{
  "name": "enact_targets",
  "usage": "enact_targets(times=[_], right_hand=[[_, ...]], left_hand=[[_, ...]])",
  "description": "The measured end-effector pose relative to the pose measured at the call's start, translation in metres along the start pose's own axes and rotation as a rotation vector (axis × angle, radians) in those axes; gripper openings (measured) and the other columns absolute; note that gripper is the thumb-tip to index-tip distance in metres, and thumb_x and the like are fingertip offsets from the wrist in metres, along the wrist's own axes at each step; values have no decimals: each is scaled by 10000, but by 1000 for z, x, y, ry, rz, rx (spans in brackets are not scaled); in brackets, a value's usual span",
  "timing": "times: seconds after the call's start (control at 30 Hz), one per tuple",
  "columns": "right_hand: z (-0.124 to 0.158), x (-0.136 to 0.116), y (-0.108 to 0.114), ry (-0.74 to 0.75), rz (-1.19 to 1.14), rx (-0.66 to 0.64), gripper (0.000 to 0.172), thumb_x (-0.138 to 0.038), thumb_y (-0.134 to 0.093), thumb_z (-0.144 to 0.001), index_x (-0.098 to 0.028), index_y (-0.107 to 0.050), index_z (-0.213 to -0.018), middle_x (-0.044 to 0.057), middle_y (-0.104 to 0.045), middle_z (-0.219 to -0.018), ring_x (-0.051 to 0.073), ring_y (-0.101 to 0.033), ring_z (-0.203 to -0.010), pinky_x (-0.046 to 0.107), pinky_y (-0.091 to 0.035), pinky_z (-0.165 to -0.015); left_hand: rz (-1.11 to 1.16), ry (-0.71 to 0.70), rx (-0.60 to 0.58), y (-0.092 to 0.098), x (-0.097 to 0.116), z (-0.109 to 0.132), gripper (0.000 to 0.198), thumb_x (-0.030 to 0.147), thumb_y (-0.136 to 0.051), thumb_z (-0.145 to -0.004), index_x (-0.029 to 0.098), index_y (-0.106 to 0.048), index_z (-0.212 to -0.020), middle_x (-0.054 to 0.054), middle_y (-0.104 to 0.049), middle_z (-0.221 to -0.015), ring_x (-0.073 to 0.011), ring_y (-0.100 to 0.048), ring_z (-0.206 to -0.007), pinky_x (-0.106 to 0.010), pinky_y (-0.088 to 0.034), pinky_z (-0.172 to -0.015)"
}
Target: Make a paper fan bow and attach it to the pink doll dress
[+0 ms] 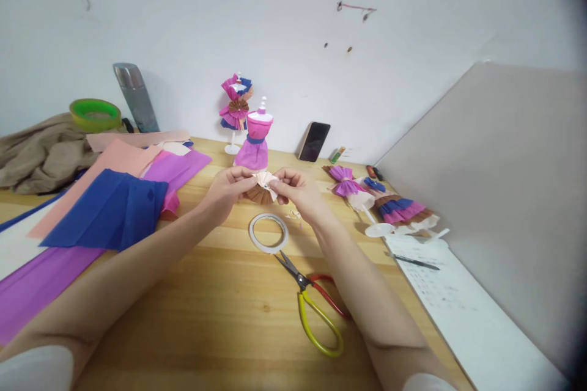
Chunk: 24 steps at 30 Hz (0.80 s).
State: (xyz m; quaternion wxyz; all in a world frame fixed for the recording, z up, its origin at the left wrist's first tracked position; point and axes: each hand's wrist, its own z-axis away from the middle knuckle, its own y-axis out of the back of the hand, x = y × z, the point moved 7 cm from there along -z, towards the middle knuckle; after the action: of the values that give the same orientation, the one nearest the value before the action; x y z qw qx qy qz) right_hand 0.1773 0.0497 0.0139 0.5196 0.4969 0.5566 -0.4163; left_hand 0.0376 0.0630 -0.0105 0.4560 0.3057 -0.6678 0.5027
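We see bright, fairly even light, faint soft shadows on the wall (284, 30), wide-angle stretching, darkened right-hand corners, and writing (428, 287) too blurred to read.

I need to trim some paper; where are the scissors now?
In the head view, the scissors lie slightly right of centre on the table, just below the white tape roll and beside the right forearm.
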Motion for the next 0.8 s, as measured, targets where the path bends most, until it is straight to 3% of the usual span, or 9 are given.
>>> enact_targets(times=[0.23,0.47,0.63,0.8], right_hand=[[2,-4,1,18,-9,28,347,-436,-789,-588,-161,-583,-644,-49,-535,-487,57,-423,-390,199,-307,-408],[-1,-2,2,41,-21,42,329,-435,-772,-602,-165,-591,-650,-44,-536,-499,58,-425,-390,201,-322,-400],[0,-3,3,55,-4,51,320,-441,-764,-615,-170,-600,-662,-40,-549,-502,63,-427,-400,203,-333,-401],[-2,0,2,50,-10,48,332,-451,-764,-601,-172,-592,-656,-36,-555,-499,70,-440,-393,207,-330,-398]], left_hand=[[61,16,-32,-2,-1,-1,272,298,-805,-613,98,-730,-781,-72,-704,-695,-187,-663,-687,-322,-539,-696],[56,19,-23,-3,0,0,238,177,-793,-596,107,-716,-810,-62,-711,-751,-177,-668,-734,-305,-531,-721],[57,45,-37,-3,-1,0,243,184,-736,-628,88,-704,-848,-89,-710,-780,-209,-676,-756,-334,-533,-721],[58,51,-52,-7,0,3,413,275,-808,-638,107,-675,-991,-105,-712,-910,-228,-675,-824,-361,-524,-751]])
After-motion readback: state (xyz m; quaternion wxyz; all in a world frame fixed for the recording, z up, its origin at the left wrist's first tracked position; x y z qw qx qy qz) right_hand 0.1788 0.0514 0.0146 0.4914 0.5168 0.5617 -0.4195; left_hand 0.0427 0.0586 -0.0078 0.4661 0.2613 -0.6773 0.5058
